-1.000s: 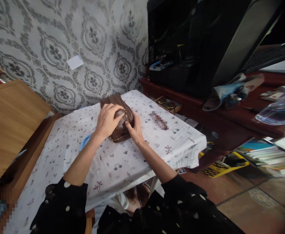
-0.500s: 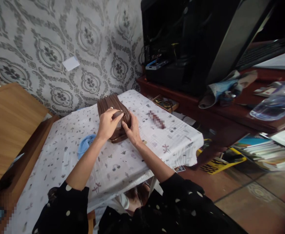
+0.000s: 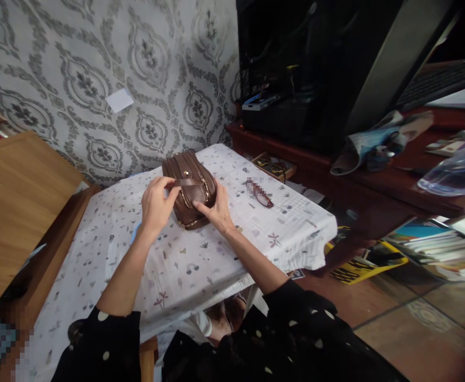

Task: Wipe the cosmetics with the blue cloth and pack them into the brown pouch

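Observation:
A brown leather handbag (image 3: 192, 213) with gold zips and a round metal stud lies on the patterned white tablecloth (image 3: 216, 265). My left hand (image 3: 155, 206) is at the bag's left side, its thumb and fingertips pinched on the end of a brown strap (image 3: 188, 183) that crosses the top. Against the right side rests my right hand (image 3: 217, 209), gripping the bag with the thumb on top and the fingers around the far edge. Behind my left forearm, a sliver of light blue cloth (image 3: 135, 232) shows.
Red-brown glasses (image 3: 261, 193), partly blurred, lie on the table right of the bag. A dark wooden desk (image 3: 296, 154) with a black computer case (image 3: 291, 79) stands to the right. Left of the table is a wooden panel (image 3: 25, 201). A yellow-edged basket (image 3: 375, 265) stands on the floor.
My left hand has moved left across the bag with the strap between its fingers, uncovering the metal stud and zips. The right hand stays on the bag's right side. The blue cloth is now mostly hidden.

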Available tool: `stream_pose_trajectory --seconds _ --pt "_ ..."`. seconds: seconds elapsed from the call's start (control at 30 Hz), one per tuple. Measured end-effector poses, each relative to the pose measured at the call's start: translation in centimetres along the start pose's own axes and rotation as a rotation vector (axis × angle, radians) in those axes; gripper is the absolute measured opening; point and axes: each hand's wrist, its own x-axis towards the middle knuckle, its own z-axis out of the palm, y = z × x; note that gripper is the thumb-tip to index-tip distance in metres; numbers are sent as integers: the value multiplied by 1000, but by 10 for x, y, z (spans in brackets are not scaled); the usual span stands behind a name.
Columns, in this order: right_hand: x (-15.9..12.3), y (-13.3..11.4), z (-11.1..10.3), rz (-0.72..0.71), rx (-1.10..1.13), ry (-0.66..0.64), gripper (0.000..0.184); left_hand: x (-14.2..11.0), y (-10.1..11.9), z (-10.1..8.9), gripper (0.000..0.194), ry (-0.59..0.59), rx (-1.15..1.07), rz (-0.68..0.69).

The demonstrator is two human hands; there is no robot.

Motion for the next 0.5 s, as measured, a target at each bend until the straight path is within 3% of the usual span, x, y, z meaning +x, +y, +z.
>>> stream_pose_trajectory --seconds 0.5 --pt "-1 1 2 -43 -97 31 107 -14 -5 0 20 -20 -98 20"
